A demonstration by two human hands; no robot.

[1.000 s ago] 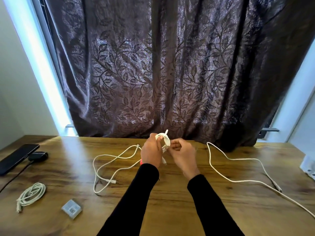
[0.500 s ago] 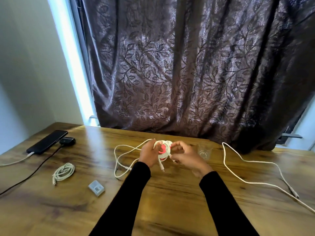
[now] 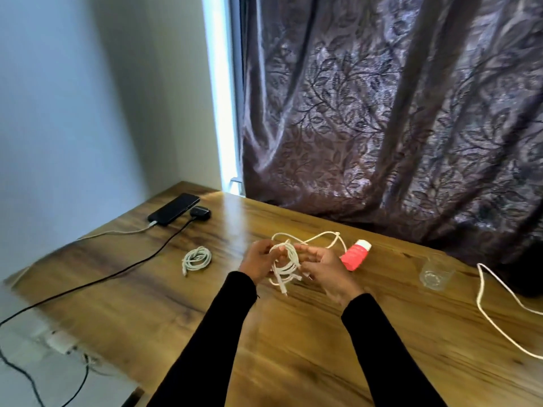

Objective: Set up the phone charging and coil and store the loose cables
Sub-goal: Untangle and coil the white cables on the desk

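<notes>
A white cable (image 3: 286, 261) is partly wound into loops between my two hands above the wooden table (image 3: 293, 333). My left hand (image 3: 258, 261) grips the loops from the left. My right hand (image 3: 321, 267) pinches them from the right. The cable's loose tail curves across the table behind my hands. A second white cable (image 3: 197, 259) lies coiled on the table to the left. The black phone (image 3: 173, 208) lies at the far left corner with a white cable plugged in. Another loose white cable (image 3: 499, 315) trails along the right side.
A small black case (image 3: 200, 213) with a black cord sits beside the phone. A pink tube (image 3: 355, 254) lies just behind my right hand. A clear glass (image 3: 435, 273) stands to the right. A dark patterned curtain (image 3: 396, 113) hangs behind the table.
The view has swung to the right and down, so the phone and coiled cable sit more central. More of the white cable is wound into loops between my hands.
</notes>
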